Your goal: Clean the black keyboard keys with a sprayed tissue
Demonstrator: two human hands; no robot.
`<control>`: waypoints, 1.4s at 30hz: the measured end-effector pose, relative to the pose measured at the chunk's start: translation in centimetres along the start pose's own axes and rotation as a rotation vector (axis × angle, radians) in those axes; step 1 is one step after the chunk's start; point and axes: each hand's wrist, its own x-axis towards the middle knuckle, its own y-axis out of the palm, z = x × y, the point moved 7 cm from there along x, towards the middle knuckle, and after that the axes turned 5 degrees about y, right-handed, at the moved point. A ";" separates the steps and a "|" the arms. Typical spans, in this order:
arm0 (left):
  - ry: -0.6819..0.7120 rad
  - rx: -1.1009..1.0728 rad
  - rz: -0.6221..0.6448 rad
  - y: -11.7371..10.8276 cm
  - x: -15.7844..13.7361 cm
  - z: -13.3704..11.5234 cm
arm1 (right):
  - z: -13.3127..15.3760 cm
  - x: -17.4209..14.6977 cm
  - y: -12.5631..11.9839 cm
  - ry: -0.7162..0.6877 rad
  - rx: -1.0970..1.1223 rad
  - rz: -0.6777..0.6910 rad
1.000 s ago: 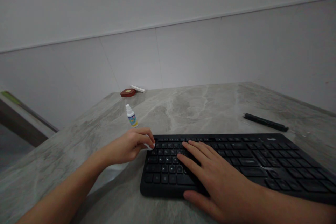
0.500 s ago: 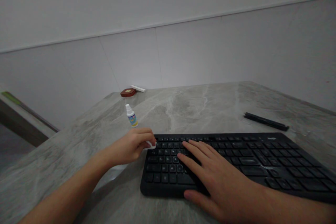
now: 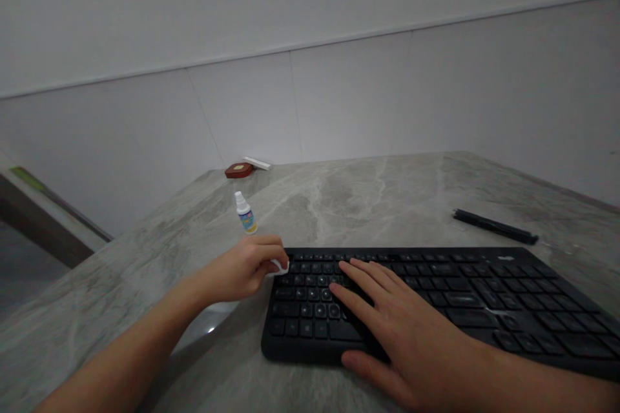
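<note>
A black keyboard (image 3: 465,300) lies along the front of the table, its left end in the middle of the view. My left hand (image 3: 254,264) is closed around a small white wipe (image 3: 279,266), pressed at the keyboard's upper left corner; most of the wipe is hidden in the fingers. My right hand (image 3: 387,316) rests over the left-middle keys with its fingers stretched out and the thumb at the front edge. Just beyond my left hand stands a small white bottle (image 3: 246,213) with a blue and yellow label.
The grey marbled table (image 3: 339,200) reaches back to a pale wall (image 3: 358,97). A black stick-like item (image 3: 494,226) lies behind the keyboard at right. At the far left corner sit a brown-red case (image 3: 238,171) and a thin white item (image 3: 258,163).
The view has shifted very slightly, so things sit a little further right. Both hands keep nearly the same places on the keyboard.
</note>
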 end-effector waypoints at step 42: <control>0.073 0.015 -0.037 0.2 0.2 -1.0 | -0.2 -0.1 0.1 -0.001 0.025 -0.021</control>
